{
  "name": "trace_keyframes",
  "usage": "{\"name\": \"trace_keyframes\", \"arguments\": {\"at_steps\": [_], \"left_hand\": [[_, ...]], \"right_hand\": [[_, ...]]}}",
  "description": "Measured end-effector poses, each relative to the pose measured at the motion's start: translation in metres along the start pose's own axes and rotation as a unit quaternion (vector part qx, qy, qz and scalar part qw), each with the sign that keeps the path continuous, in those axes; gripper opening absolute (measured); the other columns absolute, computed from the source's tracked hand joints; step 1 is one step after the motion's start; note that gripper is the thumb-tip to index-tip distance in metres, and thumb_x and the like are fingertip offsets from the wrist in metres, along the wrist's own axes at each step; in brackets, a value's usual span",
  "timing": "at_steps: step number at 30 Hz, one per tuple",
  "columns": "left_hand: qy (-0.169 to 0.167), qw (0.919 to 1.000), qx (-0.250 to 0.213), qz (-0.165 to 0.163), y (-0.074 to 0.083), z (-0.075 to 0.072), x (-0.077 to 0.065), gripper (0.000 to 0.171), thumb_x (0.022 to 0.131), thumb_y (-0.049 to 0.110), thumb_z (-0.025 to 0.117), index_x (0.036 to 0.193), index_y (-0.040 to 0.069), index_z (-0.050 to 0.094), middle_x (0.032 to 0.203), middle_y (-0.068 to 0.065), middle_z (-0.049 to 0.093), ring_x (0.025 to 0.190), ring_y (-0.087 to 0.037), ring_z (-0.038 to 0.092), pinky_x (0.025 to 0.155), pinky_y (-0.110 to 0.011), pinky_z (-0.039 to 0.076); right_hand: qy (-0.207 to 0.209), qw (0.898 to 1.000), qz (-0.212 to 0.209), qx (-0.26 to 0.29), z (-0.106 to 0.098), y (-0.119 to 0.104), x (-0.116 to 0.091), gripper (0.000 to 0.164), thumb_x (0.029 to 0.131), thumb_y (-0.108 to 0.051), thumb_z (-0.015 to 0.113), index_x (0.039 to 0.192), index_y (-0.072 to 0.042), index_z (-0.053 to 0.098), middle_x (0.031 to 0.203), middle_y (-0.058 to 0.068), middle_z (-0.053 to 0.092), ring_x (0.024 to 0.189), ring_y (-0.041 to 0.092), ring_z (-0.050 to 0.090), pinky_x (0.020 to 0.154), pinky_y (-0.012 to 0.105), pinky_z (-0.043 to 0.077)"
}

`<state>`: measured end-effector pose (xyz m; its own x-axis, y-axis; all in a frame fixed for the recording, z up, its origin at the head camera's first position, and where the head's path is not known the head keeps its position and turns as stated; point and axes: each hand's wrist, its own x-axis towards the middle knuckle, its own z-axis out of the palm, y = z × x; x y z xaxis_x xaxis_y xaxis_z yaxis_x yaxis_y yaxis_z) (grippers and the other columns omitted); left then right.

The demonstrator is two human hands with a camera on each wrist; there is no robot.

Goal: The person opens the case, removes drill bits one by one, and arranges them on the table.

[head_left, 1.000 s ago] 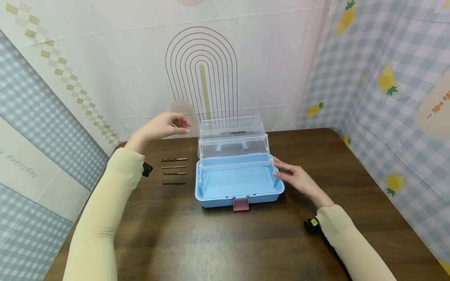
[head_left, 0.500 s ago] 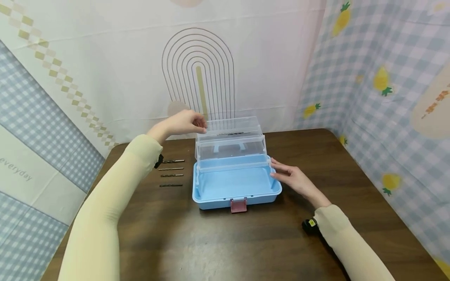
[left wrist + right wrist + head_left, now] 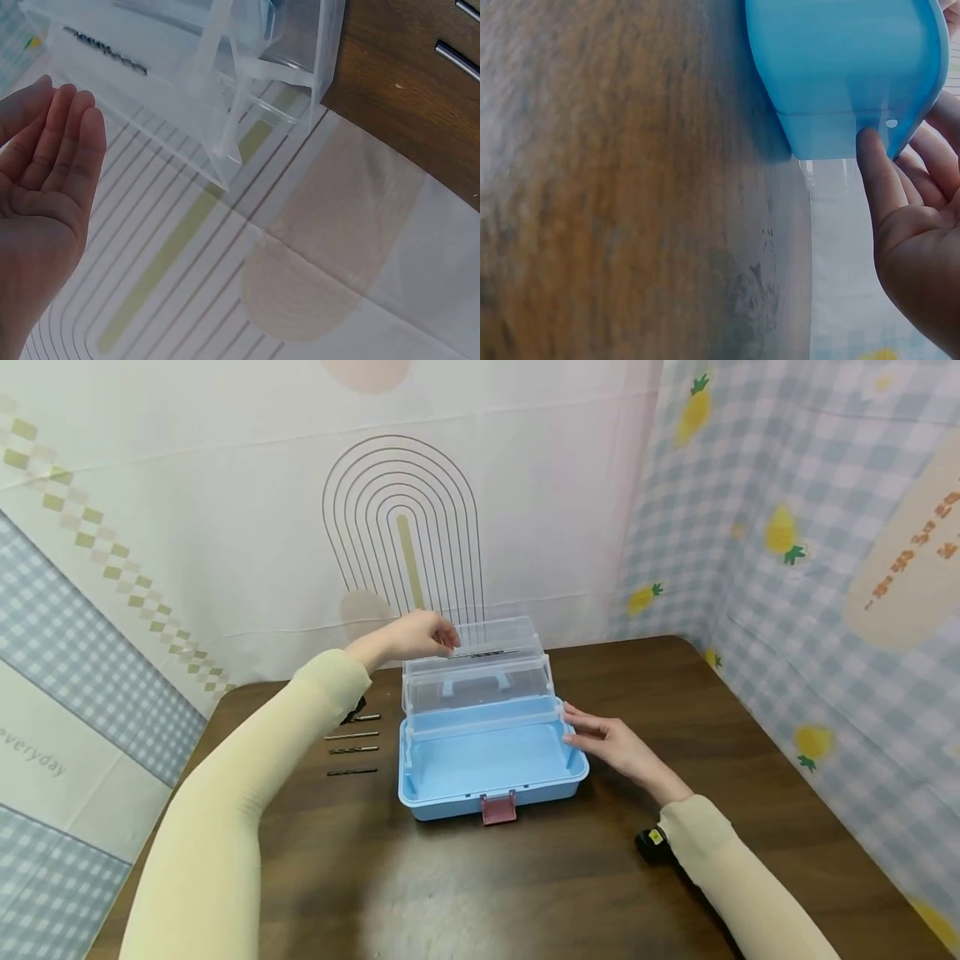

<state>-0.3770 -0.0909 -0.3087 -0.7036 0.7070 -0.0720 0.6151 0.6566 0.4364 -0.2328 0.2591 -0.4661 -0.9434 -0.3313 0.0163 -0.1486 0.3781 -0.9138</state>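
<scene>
A light blue toolbox stands unfolded, its clear trays raised at the back. Drill bits lie in the top tray; a dark fluted one shows through the plastic in the left wrist view. My left hand hovers at that tray's left end, thumb and fingertips drawn together. I cannot tell whether something thin sits between them. My right hand grips the box's right side, thumb on the outer wall and the other fingers behind its edge.
Several drill bits lie in a row on the brown wooden table, left of the box. A pink latch hangs at its front. Patterned cloth rises behind the table's back edge.
My left hand has moved right, from beyond the row of drill bits to the top tray. The right hand stays at the box's side. The head view has shifted slightly.
</scene>
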Motion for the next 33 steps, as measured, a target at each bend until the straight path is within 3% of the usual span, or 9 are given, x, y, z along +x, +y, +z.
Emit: {"name": "trace_keyframes", "arguments": {"at_steps": [23,33], "left_hand": [[-0.026,0.9982,0.054,0.005,0.003,0.023,0.032,0.027,0.089,-0.002,0.061,0.115,-0.003,0.071,0.112,-0.015,0.071,0.108,-0.029,0.065,0.097,-0.040,0.051],[-0.026,0.9966,0.075,-0.025,0.003,0.031,0.045,0.028,0.092,0.001,0.061,0.118,-0.001,0.070,0.117,-0.015,0.070,0.113,-0.030,0.063,0.099,-0.040,0.050]], "right_hand": [[-0.002,1.000,0.012,0.001,-0.001,0.000,-0.003,0.057,0.096,-0.036,0.069,0.147,-0.016,0.053,0.161,-0.003,0.034,0.150,0.026,0.026,0.115,0.053,0.030],[-0.001,1.000,0.008,0.009,-0.001,0.001,-0.002,0.058,0.096,-0.036,0.069,0.148,-0.016,0.052,0.161,-0.003,0.033,0.149,0.025,0.026,0.115,0.052,0.030]]}}
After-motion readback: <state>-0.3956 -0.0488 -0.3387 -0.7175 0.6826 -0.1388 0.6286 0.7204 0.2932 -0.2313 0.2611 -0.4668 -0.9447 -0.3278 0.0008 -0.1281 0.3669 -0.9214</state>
